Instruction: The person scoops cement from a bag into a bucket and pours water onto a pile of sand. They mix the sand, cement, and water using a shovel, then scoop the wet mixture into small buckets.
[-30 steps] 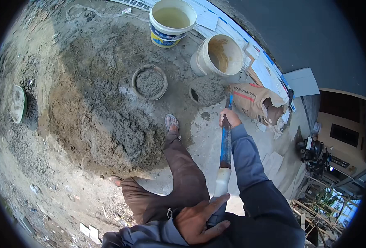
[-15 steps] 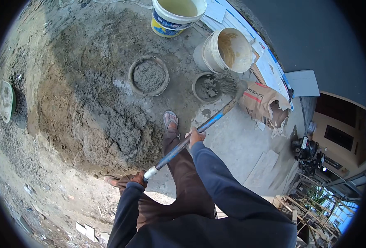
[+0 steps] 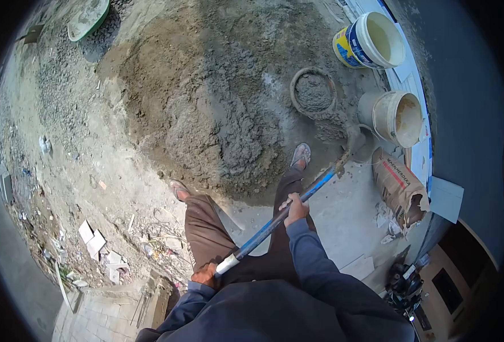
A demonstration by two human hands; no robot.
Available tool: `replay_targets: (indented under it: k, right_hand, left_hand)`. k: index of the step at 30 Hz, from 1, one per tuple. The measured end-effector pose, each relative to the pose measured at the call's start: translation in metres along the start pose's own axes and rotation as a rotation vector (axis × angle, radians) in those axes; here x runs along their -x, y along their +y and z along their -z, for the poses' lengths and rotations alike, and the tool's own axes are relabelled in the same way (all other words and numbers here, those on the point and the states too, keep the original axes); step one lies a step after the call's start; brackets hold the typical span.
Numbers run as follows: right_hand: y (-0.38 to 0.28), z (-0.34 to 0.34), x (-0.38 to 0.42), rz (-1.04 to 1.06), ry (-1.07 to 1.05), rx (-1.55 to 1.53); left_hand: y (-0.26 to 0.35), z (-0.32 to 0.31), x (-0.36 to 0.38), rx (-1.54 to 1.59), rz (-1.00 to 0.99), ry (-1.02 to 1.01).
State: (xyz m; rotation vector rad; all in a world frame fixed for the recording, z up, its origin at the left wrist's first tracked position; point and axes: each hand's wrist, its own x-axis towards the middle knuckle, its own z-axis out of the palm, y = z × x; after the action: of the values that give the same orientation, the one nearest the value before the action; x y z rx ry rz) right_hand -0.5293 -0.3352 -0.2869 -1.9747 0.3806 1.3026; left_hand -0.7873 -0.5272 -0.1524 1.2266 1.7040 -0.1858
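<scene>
Both hands grip a long shovel (image 3: 274, 224) with a blue, worn handle. My left hand (image 3: 205, 275) is closed round the white end near my lap. Further up the shaft, my right hand (image 3: 295, 210) is wrapped round it. Wet mortar (image 3: 330, 126) sits on the shovel's far end, at the lower rim of a round bucket (image 3: 292, 94) filled with mortar. A second low bucket (image 3: 368, 143) lies just right of the blade, partly hidden. Left of these spreads a large heap of wet grey mortar (image 3: 237, 134), in front of my feet.
Two tall pails stand at the right, a blue-yellow one (image 3: 354, 45) and a whitish one (image 3: 380, 117). A torn cement bag (image 3: 397, 182) lies below them. A green-rimmed wheelbarrow tray (image 3: 89, 20) is far left. Broken tiles (image 3: 95, 242) and rubble lie lower left.
My view has turned, so the heap and buckets appear further right. The loaded shovel end has moved from over the second bucket to the mortar-filled bucket's rim. Both hands keep their hold.
</scene>
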Motion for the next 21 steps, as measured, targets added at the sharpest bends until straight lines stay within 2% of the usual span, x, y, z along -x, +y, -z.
replay_targets:
  k: [3, 5, 7, 9, 10, 11, 13, 14, 16, 17, 19, 21]
  right_hand:
    - [0.04, -0.05, 0.001, 0.12, -0.035, 0.144]
    - [0.082, -0.071, -0.021, 0.078, -0.046, 0.214]
    - [0.125, -0.106, -0.031, 0.134, -0.031, 0.386]
    - [0.178, -0.128, -0.052, 0.037, -0.064, 0.535]
    - [0.206, -0.139, -0.055, -0.005, -0.102, 0.624]
    - [0.237, -0.138, -0.057, -0.053, -0.13, 0.719]
    - [0.324, -0.109, -0.123, 0.139, -0.194, 1.074]
    - [0.289, -0.116, -0.084, 0.159, -0.198, 1.087]
    - [0.257, -0.155, 0.025, 0.015, -0.216, 0.871]
    - [0.249, -0.167, 0.034, 0.023, -0.217, 0.897]
    - [0.229, -0.204, 0.034, 0.091, -0.352, 0.832]
    - [0.203, -0.265, 0.005, 0.306, -0.41, 0.903]
  left_hand:
    - [-0.036, 0.003, 0.0, -0.001, 0.064, 0.053]
    - [-0.075, -0.01, -0.005, 0.027, 0.139, 0.024]
    - [-0.089, 0.001, -0.01, 0.053, 0.192, 0.008]
    - [-0.103, 0.004, -0.006, 0.009, 0.331, -0.063]
    - [-0.116, 0.0, 0.004, 0.093, 0.432, -0.134]
    - [-0.12, -0.005, 0.021, 0.118, 0.444, -0.13]
    - [-0.128, -0.007, 0.048, 0.235, 0.53, -0.116]
    - [-0.125, -0.006, 0.058, 0.256, 0.527, -0.106]
    - [-0.105, -0.004, 0.082, 0.338, 0.558, 0.028]
    - [-0.103, -0.008, 0.078, 0.364, 0.567, 0.028]
    - [-0.105, -0.008, 0.054, 0.438, 0.58, 0.008]
    - [-0.092, -0.004, -0.007, 0.588, 0.402, 0.091]
